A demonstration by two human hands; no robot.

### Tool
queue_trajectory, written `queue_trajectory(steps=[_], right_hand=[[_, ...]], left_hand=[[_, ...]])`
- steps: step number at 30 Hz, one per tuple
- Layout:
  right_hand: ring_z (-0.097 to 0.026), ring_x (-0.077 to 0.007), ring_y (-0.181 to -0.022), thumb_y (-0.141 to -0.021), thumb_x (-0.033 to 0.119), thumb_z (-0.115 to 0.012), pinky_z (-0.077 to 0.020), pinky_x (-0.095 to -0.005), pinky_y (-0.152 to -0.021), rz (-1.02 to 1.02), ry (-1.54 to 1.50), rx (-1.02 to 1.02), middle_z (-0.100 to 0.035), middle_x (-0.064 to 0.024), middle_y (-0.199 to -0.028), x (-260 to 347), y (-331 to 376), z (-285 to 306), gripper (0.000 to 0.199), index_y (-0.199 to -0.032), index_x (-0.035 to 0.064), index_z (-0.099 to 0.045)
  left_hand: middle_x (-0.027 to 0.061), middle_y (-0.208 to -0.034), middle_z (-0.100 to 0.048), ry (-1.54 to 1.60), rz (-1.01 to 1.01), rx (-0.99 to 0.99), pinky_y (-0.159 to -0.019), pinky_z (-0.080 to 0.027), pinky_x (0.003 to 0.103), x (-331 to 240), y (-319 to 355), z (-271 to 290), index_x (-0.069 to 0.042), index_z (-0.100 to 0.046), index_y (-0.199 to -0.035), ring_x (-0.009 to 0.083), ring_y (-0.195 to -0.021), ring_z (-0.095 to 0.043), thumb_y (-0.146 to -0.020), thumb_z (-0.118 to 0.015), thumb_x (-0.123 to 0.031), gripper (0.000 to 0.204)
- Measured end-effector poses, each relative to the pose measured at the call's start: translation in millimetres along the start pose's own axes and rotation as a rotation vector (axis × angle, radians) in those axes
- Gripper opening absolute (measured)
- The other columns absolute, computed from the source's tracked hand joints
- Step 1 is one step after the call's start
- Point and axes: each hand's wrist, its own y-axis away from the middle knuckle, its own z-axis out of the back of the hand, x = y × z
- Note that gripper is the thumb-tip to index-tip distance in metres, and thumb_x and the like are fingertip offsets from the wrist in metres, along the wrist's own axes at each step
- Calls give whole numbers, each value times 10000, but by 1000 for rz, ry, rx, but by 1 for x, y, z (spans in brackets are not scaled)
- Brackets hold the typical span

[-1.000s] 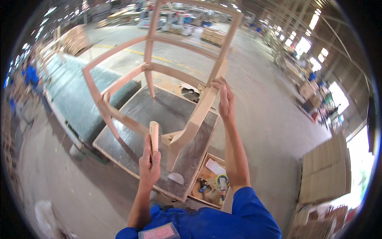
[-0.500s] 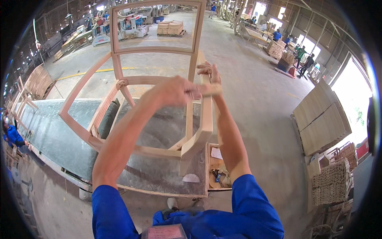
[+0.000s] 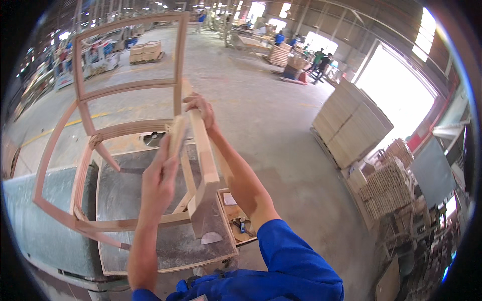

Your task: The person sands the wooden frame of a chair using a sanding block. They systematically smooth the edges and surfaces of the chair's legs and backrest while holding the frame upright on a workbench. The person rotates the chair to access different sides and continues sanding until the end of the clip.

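A bare wooden chair frame (image 3: pixel 129 89) stands on a bench, its back at the far side and an armrest (image 3: pixel 204 150) nearest my right side. My left hand (image 3: pixel 159 175) is closed round a small flat wooden block (image 3: pixel 176 136), tilted upright just left of the armrest; motion blurs it slightly. Whether the block touches the armrest I cannot tell. Farther along the same armrest, my right hand (image 3: pixel 202 111) grips it with bent fingers over its top.
The dusty grey bench top (image 3: pixel 123 200) lies under the chair. At its right side an open drawer (image 3: pixel 241 226) holds small items. A round metal disc (image 3: pixel 152 139) shows behind the seat frame. Stacked panels (image 3: pixel 346 125) and bundled wood strips (image 3: pixel 386 188) stand right.
My view has turned right, so the chair appears farther left. The block, earlier lying across the armrest, is now turned upright at its left side. My right hand stays at the armrest.
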Motion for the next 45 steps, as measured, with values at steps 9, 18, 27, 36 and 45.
queue_trajectory(steps=[9, 18, 27, 36, 45], right_hand=[[-575, -264, -675, -1010, 615, -402, -317, -626, -1082, -47, 219, 763, -485, -47, -604, 156, 4, 12, 699, -604, 54, -495], [-530, -276, -608, -982, 600, -497, -345, -610, -1054, 5, 12, 770, -413, -43, -543, 205, 21, 8, 700, -533, 69, -418], [-598, -250, -686, -978, 574, -526, -384, -508, -999, -88, -222, 550, -606, -57, -653, 198, 23, 8, 635, -625, 50, -589], [-654, -246, -798, -959, 593, -499, -299, -560, -1101, -114, -16, 747, -691, -80, -771, 204, 22, 10, 631, -636, 67, -628], [-651, -246, -815, -1017, 507, -432, -378, -463, -969, -156, -259, 657, -696, -85, -766, 201, 15, 10, 621, -653, 59, -659]], left_hand=[[-69, -699, -393, 170, 426, -358, -421, -275, 182, 8, 110, 74, -155, -390, -1549, 3, -521, -339, -1084, -448, -215, 472], [-63, -664, -379, 134, 388, -288, -412, -283, 183, 29, 136, 79, -142, -376, -1552, 8, -512, -330, -1084, -464, -252, 488], [-70, -706, -390, 120, 383, -247, -411, -289, 175, 28, 145, 69, -107, -372, -1549, 5, -517, -338, -1082, -462, -215, 488], [-59, -717, -392, 136, 425, -272, -415, -305, 175, 22, 158, 64, -103, -361, -1553, 6, -516, -348, -1083, -437, -190, 484], [-25, -738, -441, 300, 573, -324, -423, -353, 198, 3, 167, 48, -94, -253, -1588, 30, -509, -396, -1068, -413, -143, 547]])
